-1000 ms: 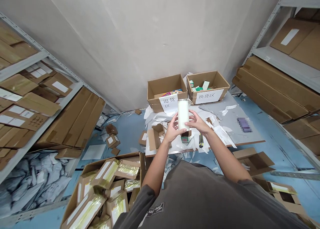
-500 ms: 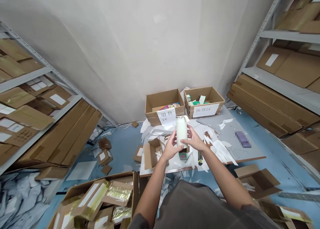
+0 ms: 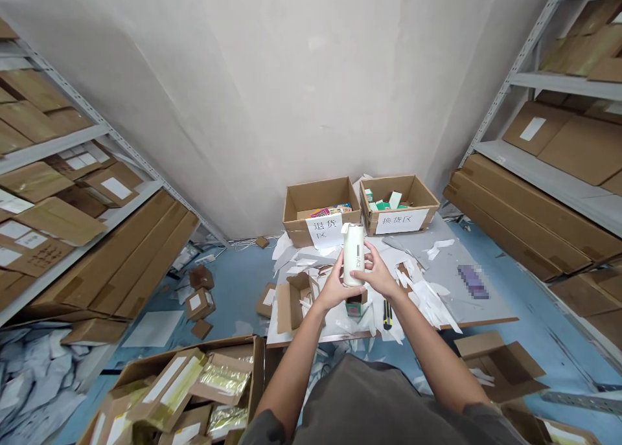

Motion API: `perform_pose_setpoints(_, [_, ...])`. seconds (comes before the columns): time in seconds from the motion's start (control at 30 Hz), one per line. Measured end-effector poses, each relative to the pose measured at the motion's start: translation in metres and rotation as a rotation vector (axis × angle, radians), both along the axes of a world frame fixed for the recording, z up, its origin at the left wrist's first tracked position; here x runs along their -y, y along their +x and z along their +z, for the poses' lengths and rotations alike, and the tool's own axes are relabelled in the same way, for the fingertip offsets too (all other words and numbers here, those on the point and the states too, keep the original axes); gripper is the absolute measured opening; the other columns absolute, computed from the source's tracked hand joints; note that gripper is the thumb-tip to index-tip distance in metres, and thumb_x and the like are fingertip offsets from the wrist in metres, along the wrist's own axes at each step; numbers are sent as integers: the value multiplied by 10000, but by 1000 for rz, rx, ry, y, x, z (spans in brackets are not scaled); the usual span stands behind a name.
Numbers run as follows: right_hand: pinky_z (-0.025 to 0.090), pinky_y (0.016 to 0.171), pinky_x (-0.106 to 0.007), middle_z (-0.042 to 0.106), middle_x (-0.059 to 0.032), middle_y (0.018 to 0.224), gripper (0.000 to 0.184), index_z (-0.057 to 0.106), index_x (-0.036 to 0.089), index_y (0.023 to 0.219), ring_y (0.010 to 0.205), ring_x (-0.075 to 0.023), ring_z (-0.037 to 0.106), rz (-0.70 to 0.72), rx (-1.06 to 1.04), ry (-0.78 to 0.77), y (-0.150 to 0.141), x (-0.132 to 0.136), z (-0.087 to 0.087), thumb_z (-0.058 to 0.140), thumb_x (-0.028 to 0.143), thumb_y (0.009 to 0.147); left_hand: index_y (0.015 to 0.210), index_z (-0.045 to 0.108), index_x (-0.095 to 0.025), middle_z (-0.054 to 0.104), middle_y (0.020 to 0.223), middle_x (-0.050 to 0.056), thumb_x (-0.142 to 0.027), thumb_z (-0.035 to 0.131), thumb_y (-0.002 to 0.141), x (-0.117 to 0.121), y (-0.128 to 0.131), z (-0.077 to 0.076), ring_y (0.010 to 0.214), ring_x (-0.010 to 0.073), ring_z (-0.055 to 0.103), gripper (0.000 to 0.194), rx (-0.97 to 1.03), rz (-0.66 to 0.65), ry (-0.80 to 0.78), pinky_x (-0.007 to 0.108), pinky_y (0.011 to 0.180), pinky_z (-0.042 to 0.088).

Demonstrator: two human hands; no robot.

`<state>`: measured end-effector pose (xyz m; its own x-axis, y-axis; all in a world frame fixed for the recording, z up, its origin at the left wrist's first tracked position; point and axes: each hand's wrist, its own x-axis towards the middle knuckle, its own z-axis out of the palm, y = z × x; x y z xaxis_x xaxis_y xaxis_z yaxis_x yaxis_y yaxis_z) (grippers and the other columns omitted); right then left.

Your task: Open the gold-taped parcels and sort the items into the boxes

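A pale cream bottle [image 3: 354,256] with dark lettering on its side stands upright between my hands, above the table. My left hand [image 3: 339,288] is wrapped round its lower left side. On the other side, my right hand [image 3: 380,273] grips it with the fingers along the wall and the thumb across the lower front. A small pale tab sticks out at the bottle's top left. Below my hands sits a small green box [image 3: 354,306], partly hidden. Right of it lies a black and yellow utility knife [image 3: 387,315].
Two labelled cardboard boxes, a left one [image 3: 296,228] and a right one [image 3: 368,223], stand at the table's back. An open carton [image 3: 286,308] and paper scraps [image 3: 434,297] lie on the table [image 3: 466,247]. A big box of parcels [image 3: 260,367] stands lower left. Loaded shelves flank both sides.
The bottle has been turned in my hands: its lettering now faces me, and the tab at its top has gone from the right side to the left.
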<state>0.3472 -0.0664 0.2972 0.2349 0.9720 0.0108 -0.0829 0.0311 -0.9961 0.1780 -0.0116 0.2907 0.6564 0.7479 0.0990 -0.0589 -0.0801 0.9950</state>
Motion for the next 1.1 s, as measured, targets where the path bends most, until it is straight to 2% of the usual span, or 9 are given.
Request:
perform_pose_setpoints(0.17, [609, 880, -449, 635, -85, 1240, 1073, 313, 317, 1633, 971, -266, 722, -193, 215, -18, -20, -1, -3, 836, 334, 696, 1635, 379, -287, 473, 1561, 137, -236, 904, 621, 2, 11, -10, 1428, 369, 488, 1143, -180, 269, 210, 506, 1172, 441])
perform_pose_setpoints(0.33, [600, 909, -455, 628, -103, 1298, 1044, 367, 313, 1600, 1033, -278, 706, -137, 230, -7, -16, 1, 3, 856, 352, 679, 1660, 278, -283, 534, 1504, 156, -315, 946, 619, 1, 7, -10, 1262, 314, 631, 1238, -77, 233, 77, 424, 1011, 560])
perform_pose_setpoints(0.47, [602, 894, -439, 596, -127, 1352, 1024, 354, 299, 1591, 1125, -285, 682, 32, 85, 8, -3, -2, 5, 847, 387, 697, 1658, 277, -312, 525, 1507, 143, -412, 951, 658, 0, 3, -9, 1337, 322, 592, 1210, -23, 209, 65, 438, 1053, 544])
perform_pose_setpoints(0.57, [597, 897, -452, 615, -103, 1282, 989, 385, 291, 1556, 1055, -270, 684, -36, 135, -18, -1, -3, 2, 849, 375, 687, 1653, 313, -325, 469, 1528, 136, -406, 967, 627, -2, 3, -9, 1339, 318, 571, 1219, -107, 233, 153, 457, 1082, 524])
perform_pose_setpoints(0.67, [597, 891, -469, 623, -87, 1241, 994, 398, 297, 1539, 983, -259, 676, -158, 197, -73, -5, -3, -2, 874, 398, 672, 1671, 251, -331, 484, 1492, 143, -372, 981, 607, -3, 4, -9, 1220, 279, 627, 1291, -117, 234, 92, 446, 1022, 557])
perform_pose_setpoints(0.77, [598, 892, -469, 624, -88, 1242, 1041, 376, 313, 1563, 1015, -268, 676, -97, 122, -80, -6, -2, -5, 891, 424, 665, 1666, 253, -322, 529, 1456, 140, -374, 967, 643, -2, 2, -10, 1202, 273, 644, 1248, -60, 184, 13, 438, 1017, 559])
perform_pose_setpoints(0.9, [593, 897, -446, 626, -84, 1247, 1044, 350, 328, 1594, 1062, -268, 691, 75, -50, -71, 1, 1, -8, 870, 415, 693, 1653, 320, -306, 489, 1513, 145, -444, 911, 723, -1, -6, -13, 1357, 317, 564, 1110, -40, 97, 25, 456, 1081, 528])
perform_pose_setpoints(1.0, [601, 854, -448, 626, -78, 1196, 1091, 347, 301, 1608, 1013, -275, 693, 12, 35, -104, 0, 4, -11, 879, 388, 659, 1642, 362, -308, 475, 1513, 135, -424, 943, 676, 1, -8, -14, 1362, 334, 544, 1133, -168, 144, 122, 468, 1083, 525])
perform_pose_setpoints(1.1, [591, 910, -481, 634, -88, 1220, 1059, 397, 293, 1592, 1047, -289, 671, -94, 198, -105, -7, 8, -11, 886, 370, 655, 1673, 273, -299, 529, 1444, 142, -398, 969, 634, 6, -6, -13, 1212, 303, 630, 1255, -179, 227, 80, 455, 999, 566])
